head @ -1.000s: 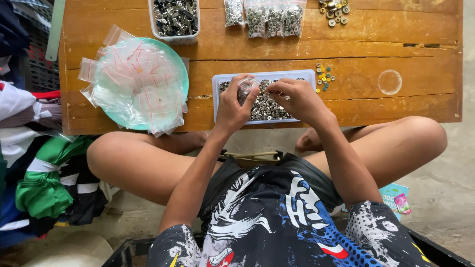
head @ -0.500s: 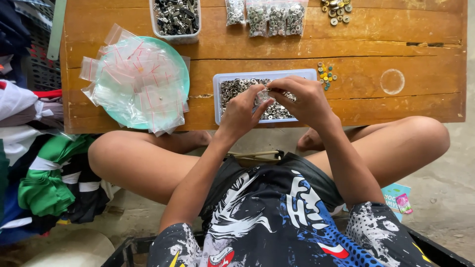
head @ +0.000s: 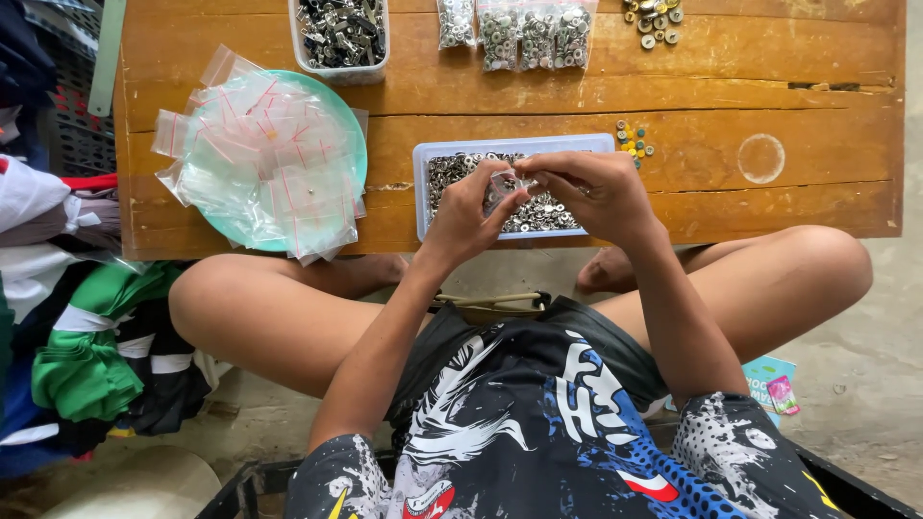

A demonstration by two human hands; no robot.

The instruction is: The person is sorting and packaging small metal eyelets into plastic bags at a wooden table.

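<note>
Along the far edge of the wooden worktop [head: 750, 67] we see a clear tub [head: 339, 37] of dark metal parts, a row of filled clear bags [head: 524, 34] of silvery rings just beside it, and a small heap of loose rings [head: 654, 13] toward the far right corner. Near the left edge a green plate [head: 351, 125] carries a heap of empty clear bags [head: 264, 163] with red seal lines. A few coloured beads [head: 634, 139] lie just beside the tray's far right corner.

At the near edge, in the middle, stands a pale blue tray [head: 500, 146] full of small silvery rings. Our left hand [head: 466, 211] and right hand [head: 591, 187] meet right above it. Between them is one small clear bag [head: 502, 185], held over the tray's middle. The fingers of both hands are drawn narrow, pinching the bag from either side; the left thumb and forefinger grip its left edge, the right fingers curl over its top. We cannot tell what is in it.
</note>
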